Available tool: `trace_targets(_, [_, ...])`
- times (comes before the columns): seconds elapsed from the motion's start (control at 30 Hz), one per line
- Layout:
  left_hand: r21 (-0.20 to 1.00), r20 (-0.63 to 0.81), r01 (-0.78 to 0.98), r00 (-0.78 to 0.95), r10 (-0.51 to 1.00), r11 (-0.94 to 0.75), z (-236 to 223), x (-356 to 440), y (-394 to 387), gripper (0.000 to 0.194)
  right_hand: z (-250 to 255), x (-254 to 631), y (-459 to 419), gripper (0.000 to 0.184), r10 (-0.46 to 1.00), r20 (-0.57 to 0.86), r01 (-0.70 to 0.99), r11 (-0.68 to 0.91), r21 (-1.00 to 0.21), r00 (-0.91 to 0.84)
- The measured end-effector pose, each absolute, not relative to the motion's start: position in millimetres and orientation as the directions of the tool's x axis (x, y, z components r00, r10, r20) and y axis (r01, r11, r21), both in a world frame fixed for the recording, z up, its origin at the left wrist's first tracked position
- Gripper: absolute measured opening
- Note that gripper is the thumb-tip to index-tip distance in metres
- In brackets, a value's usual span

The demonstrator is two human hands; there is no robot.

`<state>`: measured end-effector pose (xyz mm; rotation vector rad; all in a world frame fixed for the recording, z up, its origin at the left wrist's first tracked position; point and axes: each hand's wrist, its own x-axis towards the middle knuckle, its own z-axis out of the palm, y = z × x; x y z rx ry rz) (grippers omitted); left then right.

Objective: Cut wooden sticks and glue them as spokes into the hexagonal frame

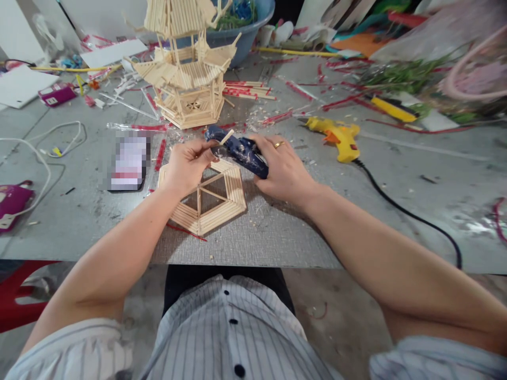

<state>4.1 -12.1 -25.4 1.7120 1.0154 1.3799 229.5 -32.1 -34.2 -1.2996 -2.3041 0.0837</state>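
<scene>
My right hand (282,168), a ring on one finger, is wrapped round a dark blue hand tool (240,150) that looks like a glue gun or cutter. My left hand (186,166) pinches a short wooden stick (226,137) and holds it against the tool's front end. Both hands hover over a flat hexagonal frame of wooden sticks (206,198) that lies on the grey table (277,232) right in front of me. A tall pagoda model of wooden sticks (186,68) stands behind it.
A yellow glue gun (338,138) with a black cable (407,214) lies to the right. A phone (129,161) lies left, white cables (43,153) further left. A blue basin (241,29), red-tipped sticks (245,89), scraps and green material crowd the far side.
</scene>
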Motion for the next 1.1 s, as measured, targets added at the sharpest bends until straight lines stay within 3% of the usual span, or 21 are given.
trace_targets(0.23, [0.901, 0.368, 0.201, 0.112, 0.923, -0.384, -19, 8, -17, 0.019, -35, 228, -33, 0.071, 0.82, 0.398, 0.803, 0.532, -0.267, -0.411])
trace_targets(0.53, [0.915, 0.328, 0.21, 0.106, 0.939, -0.344, -21, 10, -16, 0.026, -26, 230, -35, 0.069, 0.858, 0.31, 0.822, 0.495, -0.282, -0.41])
trace_targets(1.1, [0.857, 0.392, 0.309, 0.128, 0.911, -0.412, -19, 7, -17, 0.024, -27, 228, -37, 0.063, 0.91, 0.229, 0.87, 0.403, -0.284, -0.346])
